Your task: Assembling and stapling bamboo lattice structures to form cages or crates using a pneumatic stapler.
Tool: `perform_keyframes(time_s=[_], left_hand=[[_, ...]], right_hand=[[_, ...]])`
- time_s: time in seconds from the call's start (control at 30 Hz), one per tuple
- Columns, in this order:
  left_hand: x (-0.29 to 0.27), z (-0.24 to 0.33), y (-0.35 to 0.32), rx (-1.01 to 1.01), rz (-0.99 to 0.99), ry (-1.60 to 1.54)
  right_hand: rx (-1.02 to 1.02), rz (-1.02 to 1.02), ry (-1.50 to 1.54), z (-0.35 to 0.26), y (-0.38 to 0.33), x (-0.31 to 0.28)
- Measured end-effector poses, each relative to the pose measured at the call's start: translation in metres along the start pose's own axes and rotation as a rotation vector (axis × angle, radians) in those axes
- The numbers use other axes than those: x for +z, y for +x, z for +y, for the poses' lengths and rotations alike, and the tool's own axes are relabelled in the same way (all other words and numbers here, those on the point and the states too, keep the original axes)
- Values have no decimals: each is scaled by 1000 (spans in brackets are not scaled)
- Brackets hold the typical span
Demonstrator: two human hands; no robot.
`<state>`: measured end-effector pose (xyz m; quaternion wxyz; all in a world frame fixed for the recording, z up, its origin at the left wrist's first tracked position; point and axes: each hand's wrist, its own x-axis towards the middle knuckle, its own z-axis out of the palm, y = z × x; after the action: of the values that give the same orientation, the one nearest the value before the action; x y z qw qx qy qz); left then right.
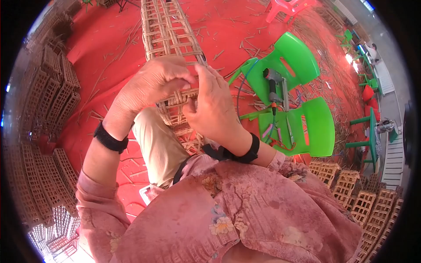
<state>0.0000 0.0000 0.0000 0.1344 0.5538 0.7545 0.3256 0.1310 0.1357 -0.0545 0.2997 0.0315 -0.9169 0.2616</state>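
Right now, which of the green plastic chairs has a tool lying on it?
The nearest green chair, tipped over just right of the hands, has a nail-gun-like power tool lying on it. The other green chairs, farther right, carry no such tool.

Two green plastic chairs at right on a red floor mat, a power tool lying across one. Stacks of woven crates at left, more crates lower right. Pink chair up top.

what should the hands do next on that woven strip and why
Probably pull the strand snug: both the left hand and right hand pinch at the near end of the long woven lattice panel, where loose strip ends stick out unwoven.
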Motion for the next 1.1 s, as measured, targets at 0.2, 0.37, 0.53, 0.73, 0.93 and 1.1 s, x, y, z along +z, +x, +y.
perform_keyframes(time_s=[0.2,0.37,0.53,0.73,0.93,1.1], left_hand=[[-4,3,5,377,-2,176],[-11,11,6,456,-95,555],[-6,-4,2,533,7,556],[0,-16,1,558,56,552],[7,-12,7,573,117,592],[7,-14,-2,542,111,583]], right_hand=[[-4,5,14,-5,1,-3],[-36,-35,-7,1,3,-5],[-58,-35,-43,-3,3,-2],[-61,-34,-86,-6,0,3],[-80,42,-200,2,-6,18],[-70,-10,-100,4,-11,10]])
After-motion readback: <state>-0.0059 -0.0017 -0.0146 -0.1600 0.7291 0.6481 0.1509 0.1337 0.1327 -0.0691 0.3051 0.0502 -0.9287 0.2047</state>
